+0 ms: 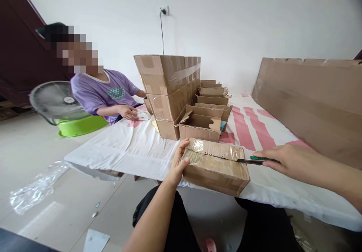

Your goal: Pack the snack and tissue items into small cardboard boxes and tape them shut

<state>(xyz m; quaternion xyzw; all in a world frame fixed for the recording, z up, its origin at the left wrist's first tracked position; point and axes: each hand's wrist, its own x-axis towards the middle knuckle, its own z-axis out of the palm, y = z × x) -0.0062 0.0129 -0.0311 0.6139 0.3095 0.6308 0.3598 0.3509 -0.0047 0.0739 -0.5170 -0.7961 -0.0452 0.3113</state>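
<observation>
A taped cardboard box point(215, 165) rests at the near edge of the cloth-covered table, its top seam partly parted. My left hand point(179, 161) grips the box's left end, thumb on top and fingers behind. In my right hand point(278, 158) is a utility knife point(256, 161) with a green and black handle. The knife's blade touches the right end of the box's top seam. Just behind this box stands an opened cardboard box point(199, 131) with its flaps raised.
Stacked closed boxes point(169, 90) rise left of a row of open boxes point(213, 90). A large cardboard sheet point(308, 101) leans at right. Across the table, a person point(104, 93) holds a white object point(143, 115). A fan point(58, 101) stands behind the table's left side.
</observation>
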